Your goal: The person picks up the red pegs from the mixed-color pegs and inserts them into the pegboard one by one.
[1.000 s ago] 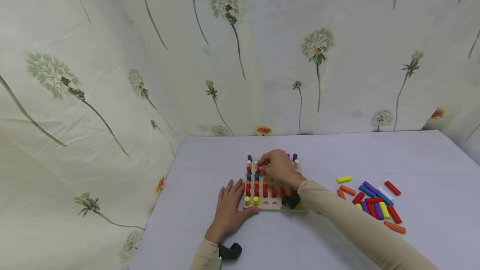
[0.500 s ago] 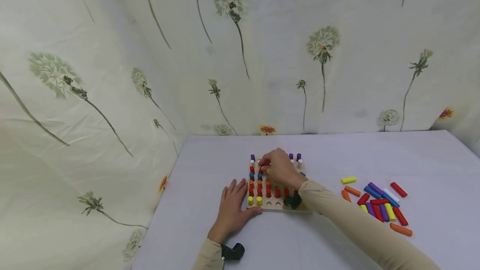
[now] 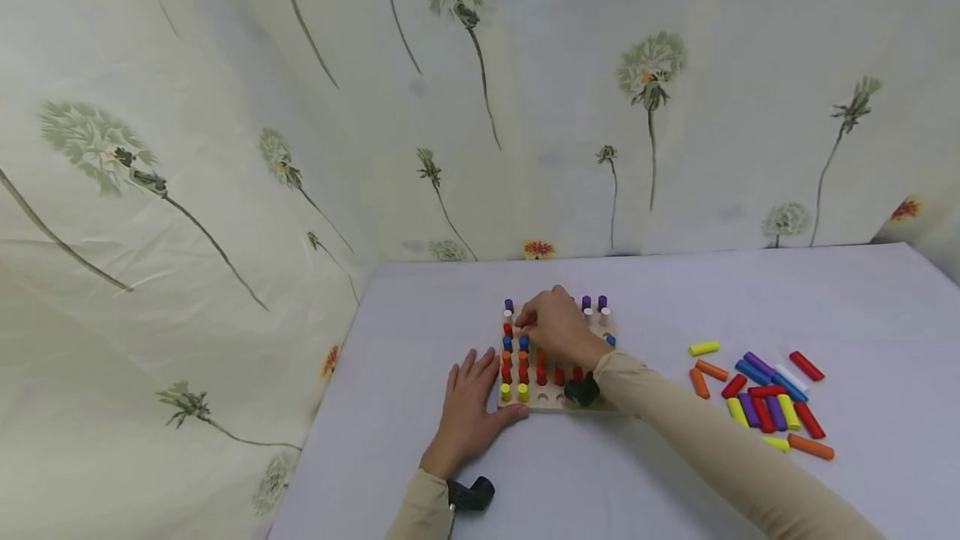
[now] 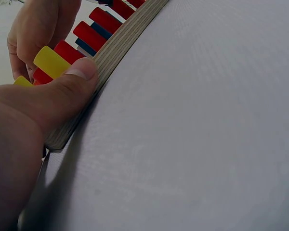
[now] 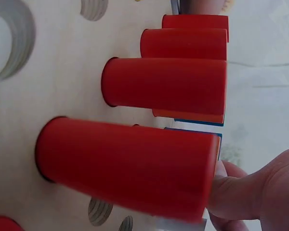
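Right fingers: curled, right hand (image 3: 557, 332) pinching a red peg (image 3: 517, 326) at the pegboard (image 3: 558, 403) far-left holes.
Left hand (image 3: 468, 413): flat, fingers spread, thumb pressed on board edge.
Technique: keep peg plumb, press straight down.
Peg axis: vertical, top up.
Spare pegs (image 3: 765, 400): lying well right.

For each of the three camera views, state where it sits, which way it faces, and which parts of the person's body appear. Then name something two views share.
Head: worn high, faces forward and down at the table; shows both sleeved arms, left hand and right hand.
Left wrist: low at the table, looks along the peg board edge; shows the thumb on it.
Right wrist: close over the board, sideways at red pegs; shows fingertips.
Shared: both wrist views show red pegs standing in the board.
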`<state>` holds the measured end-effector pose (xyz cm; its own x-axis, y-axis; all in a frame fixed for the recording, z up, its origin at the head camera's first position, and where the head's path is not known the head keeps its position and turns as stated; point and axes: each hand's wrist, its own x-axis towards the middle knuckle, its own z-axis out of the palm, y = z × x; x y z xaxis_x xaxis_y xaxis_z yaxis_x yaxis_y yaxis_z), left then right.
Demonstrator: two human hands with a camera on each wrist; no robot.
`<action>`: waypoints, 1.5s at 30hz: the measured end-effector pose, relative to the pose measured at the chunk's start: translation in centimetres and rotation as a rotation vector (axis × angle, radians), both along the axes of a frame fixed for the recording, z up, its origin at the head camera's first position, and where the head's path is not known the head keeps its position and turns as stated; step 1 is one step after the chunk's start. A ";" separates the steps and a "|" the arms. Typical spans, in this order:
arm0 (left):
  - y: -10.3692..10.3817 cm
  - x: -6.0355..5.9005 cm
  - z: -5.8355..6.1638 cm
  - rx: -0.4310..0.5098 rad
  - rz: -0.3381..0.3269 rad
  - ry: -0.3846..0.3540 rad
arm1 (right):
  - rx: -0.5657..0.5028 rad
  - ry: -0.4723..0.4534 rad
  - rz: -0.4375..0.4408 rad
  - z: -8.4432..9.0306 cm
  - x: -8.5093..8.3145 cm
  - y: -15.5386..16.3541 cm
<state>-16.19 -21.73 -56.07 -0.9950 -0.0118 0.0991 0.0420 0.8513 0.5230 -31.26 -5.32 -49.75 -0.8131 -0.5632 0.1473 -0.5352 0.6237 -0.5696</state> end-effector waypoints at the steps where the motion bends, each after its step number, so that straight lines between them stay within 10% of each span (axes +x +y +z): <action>1: 0.0 0.0 0.1 -0.003 0.001 0.003 | 0.001 0.002 -0.001 0.2 0.0 0.0; 26: 0.2 -0.1 0.1 0.016 -0.019 0.011 | 0.054 0.049 0.056 2.2 0.5 1.5; 45: 0.5 0.1 0.0 0.031 -0.019 0.017 | 0.206 0.150 -0.027 6.4 2.1 14.6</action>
